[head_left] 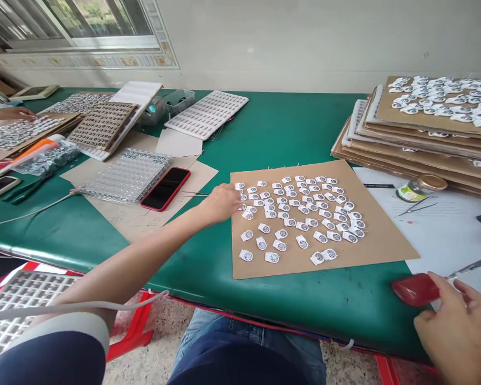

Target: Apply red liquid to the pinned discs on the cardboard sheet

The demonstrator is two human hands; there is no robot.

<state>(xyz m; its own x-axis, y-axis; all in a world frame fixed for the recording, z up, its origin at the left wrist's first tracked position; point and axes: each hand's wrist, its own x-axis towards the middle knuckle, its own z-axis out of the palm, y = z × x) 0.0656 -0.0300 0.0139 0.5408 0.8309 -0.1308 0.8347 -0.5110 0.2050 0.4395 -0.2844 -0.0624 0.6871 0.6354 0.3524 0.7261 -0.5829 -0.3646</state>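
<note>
Many small white tabs with round metallic discs lie spread over a brown cardboard sheet point(288, 264) on the green table point(280, 136). My left hand point(223, 203) is at the sheet's left edge, its fingers bent down over the leftmost tabs; whatever is between the fingertips is hidden. At the lower right, my right hand point(459, 326) has its thumb and fingers closed at the end of a dark red object point(414, 290) near the table's front edge. Just beyond that hand, a metal tool point(471, 267) lies over white paper point(460, 235).
Cardboard layers point(425, 123) bearing tabs are stacked at the right, near a glass jar point(420, 187) and tweezers point(419, 207). Left of the sheet are a red-cased phone point(166, 188), a clear tray point(122, 176) and white foam trays point(208, 113). Another person's hand point(10, 113) is far left.
</note>
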